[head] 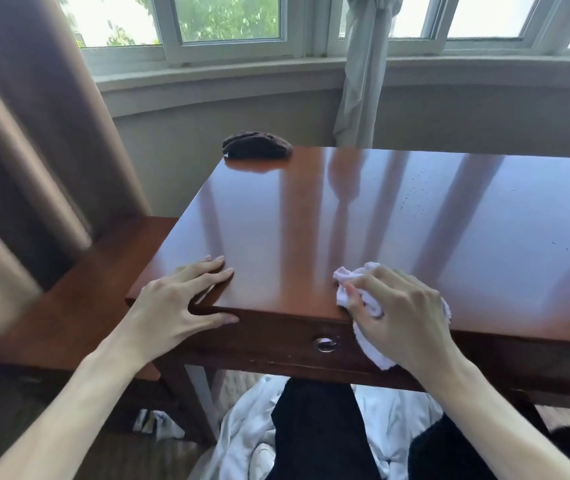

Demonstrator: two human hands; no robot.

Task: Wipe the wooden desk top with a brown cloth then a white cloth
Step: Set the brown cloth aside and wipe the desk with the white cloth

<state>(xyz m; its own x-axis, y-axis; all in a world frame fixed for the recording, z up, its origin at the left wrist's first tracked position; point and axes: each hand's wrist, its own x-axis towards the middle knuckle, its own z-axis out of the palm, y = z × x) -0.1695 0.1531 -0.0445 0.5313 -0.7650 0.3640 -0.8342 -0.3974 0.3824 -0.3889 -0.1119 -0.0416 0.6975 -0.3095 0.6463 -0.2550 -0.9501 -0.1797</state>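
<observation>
Head: right hand (405, 317) grips white cloth (353, 278) at desk (415, 220) front edge; left hand (176, 303) flat on corner.

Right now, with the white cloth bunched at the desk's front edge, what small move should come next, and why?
Probably sweep the white cloth away from the front edge across the desk top. The right hand grips it at the near edge, the brown cloth lies set aside at the far corner, and the left hand rests flat, steadying the desk.
</observation>
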